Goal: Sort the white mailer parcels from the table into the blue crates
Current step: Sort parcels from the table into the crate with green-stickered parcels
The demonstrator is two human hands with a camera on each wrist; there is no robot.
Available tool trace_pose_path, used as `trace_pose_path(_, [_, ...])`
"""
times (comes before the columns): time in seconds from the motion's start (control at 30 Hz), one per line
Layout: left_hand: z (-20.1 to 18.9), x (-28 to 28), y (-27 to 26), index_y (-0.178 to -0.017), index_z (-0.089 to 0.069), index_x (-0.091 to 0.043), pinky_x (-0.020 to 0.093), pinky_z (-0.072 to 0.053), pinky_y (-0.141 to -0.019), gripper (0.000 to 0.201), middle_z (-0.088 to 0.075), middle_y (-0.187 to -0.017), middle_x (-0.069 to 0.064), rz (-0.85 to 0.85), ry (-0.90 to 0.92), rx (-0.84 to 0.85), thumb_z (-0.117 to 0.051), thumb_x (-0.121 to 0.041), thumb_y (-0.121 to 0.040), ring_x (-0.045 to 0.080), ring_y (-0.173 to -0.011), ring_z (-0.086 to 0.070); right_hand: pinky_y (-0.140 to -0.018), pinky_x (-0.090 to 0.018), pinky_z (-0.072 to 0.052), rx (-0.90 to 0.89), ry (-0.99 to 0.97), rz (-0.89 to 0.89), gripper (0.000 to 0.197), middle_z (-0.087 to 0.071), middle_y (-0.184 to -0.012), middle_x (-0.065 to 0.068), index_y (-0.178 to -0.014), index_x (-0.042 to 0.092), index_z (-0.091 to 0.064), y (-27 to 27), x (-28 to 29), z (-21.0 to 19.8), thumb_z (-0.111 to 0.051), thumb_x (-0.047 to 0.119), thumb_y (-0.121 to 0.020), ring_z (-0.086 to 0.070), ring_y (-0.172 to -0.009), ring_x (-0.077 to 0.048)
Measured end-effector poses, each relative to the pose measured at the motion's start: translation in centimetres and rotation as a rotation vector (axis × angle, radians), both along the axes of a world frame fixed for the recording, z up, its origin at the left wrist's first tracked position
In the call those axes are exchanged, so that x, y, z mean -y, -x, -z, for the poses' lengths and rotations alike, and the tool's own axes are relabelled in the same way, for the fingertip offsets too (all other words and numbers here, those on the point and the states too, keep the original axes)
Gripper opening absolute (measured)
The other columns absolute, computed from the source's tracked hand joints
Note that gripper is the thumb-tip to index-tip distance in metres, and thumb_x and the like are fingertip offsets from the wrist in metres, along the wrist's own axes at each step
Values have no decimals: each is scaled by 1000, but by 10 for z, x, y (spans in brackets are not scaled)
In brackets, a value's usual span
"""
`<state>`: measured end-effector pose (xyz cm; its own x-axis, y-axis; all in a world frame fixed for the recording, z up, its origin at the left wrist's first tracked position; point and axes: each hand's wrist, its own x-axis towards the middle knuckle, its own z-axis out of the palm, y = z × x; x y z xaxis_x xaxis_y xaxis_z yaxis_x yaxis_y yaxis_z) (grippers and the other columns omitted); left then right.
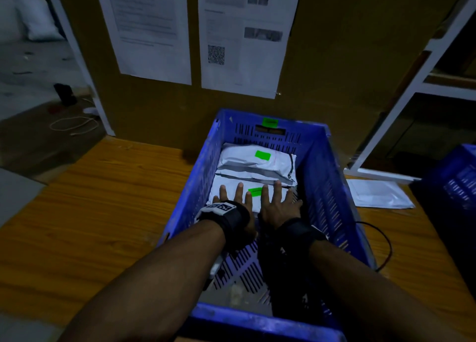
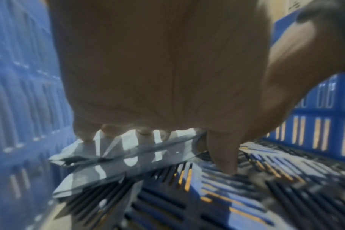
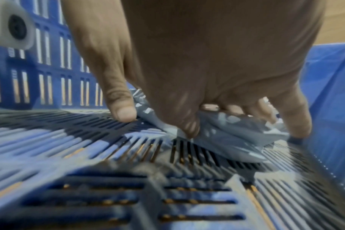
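Head view: both hands inside the blue crate, palms down on the near white mailer parcel. Left hand covers its left part, right hand its right part, fingers straight & spread, pressing flat, nothing gripped. A green sticker shows between the 2 hands. A 2nd white mailer w/ its own green sticker lies further in, against the far wall, overlapping the near one's far edge. Near parcel's left edge sits close to the crate's left wall; right edge is near the right wall, w/ the little finger reaching into that gap. Between the wrists & the near rim the slotted crate floor is bare, so open room lies on that side.

Left wrist view: left hand w/ fingertips on the crinkled mailer, thumb tip down by the slotted floor beside the parcel's edge; whether it touches, can't tell. Blurry.

Right wrist view: right hand w/ fingers over the mailer's crumpled corner, thumb tip at the floor slats, just left of the parcel. Little finger close to the right wall.

Outside, on the wooden table, 1 more white mailer lies flat just right of the crate, beside a 2nd blue crate at the right edge of view. A black cable loops along the crate's right side.
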<state>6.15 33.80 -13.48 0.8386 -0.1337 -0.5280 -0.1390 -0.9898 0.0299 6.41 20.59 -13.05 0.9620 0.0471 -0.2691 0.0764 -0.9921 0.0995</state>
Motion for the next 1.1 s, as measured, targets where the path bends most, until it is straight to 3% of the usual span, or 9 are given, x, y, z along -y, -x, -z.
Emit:
trace_pose_path(0.1, [5, -3, 3, -158, 10, -24, 64, 1, -116, 102, 24, -163, 8, 0, 15, 24, -38, -77, -85, 53, -144, 20, -91, -81, -29, -23, -73, 17, 76, -26, -154, -31, -146, 7, -42, 8, -15, -11, -35, 54, -87, -29, -134, -61])
trace_pose_path(0.13, [6, -4, 4, -158, 10, -25, 64, 3, -117, 97, 24, -163, 7, -11, 37, 36, -35, -75, -88, 52, -144, 21, -94, -81, -28, 8, -72, -28, 72, -25, -155, -30, -147, 7, -42, 9, -19, -10, -31, 50, -90, -26, -137, -58])
trace_pose_path(0.23, [9, -6, 8, -157, 12, -26, 63, 5, -117, 91, 26, -163, 5, 2, 54, 68, -33, -70, -92, 50, -144, 23, -114, -67, 0, -54, -40, -72, 73, 23, -160, -16, -156, 17, 8, 8, -18, 11, -26, 50, -100, 19, -146, -43])
trace_pose_path(0.3, [10, -8, 10, -157, 12, -26, 61, 5, -117, 88, 27, -162, 4, 30, 53, 95, -33, -67, -93, 50, -144, 23, -115, -63, 4, -108, -53, -74, 84, 31, -158, -13, -154, 19, 16, 9, -13, 9, -34, 55, -97, 25, -145, -40])
trace_pose_path(0.47, [16, -11, 16, -157, 12, -26, 58, 7, -117, 82, 26, -163, 4, 54, 59, 151, -27, -64, -95, 47, -145, 22, -117, -60, 6, -144, -65, -93, 93, 31, -158, -11, -154, 21, 17, 11, -10, 11, -41, 59, -93, 26, -145, -38])
trace_pose_path(0.67, [24, -11, 16, -158, 9, -24, 58, 3, -117, 79, 23, -164, 6, 71, 25, 202, -25, -62, -98, 49, -146, 19, -117, -56, 7, -171, -105, -97, 83, 29, -159, -8, -155, 25, 14, 7, -7, 10, -33, 59, -96, 25, -146, -34])
trace_pose_path(0.87, [28, -12, 11, -158, 9, -25, 61, 3, -117, 81, 23, -164, 6, 53, 57, 194, -36, -58, -99, 46, -146, 20, -117, -55, 5, -198, -95, -114, 89, 28, -159, -9, -155, 24, 13, 6, -5, 8, -38, 63, -94, 25, -146, -34])
trace_pose_path(1.1, [29, -16, 7, -157, 14, -23, 62, -4, -116, 89, 26, -162, 8, 138, -16, 172, -39, -60, -96, 52, -145, 17, -118, -55, 5, -218, -110, -121, 92, 29, -159, -10, -155, 23, 15, 8, -3, 5, -41, 62, -94, 25, -146, -35])
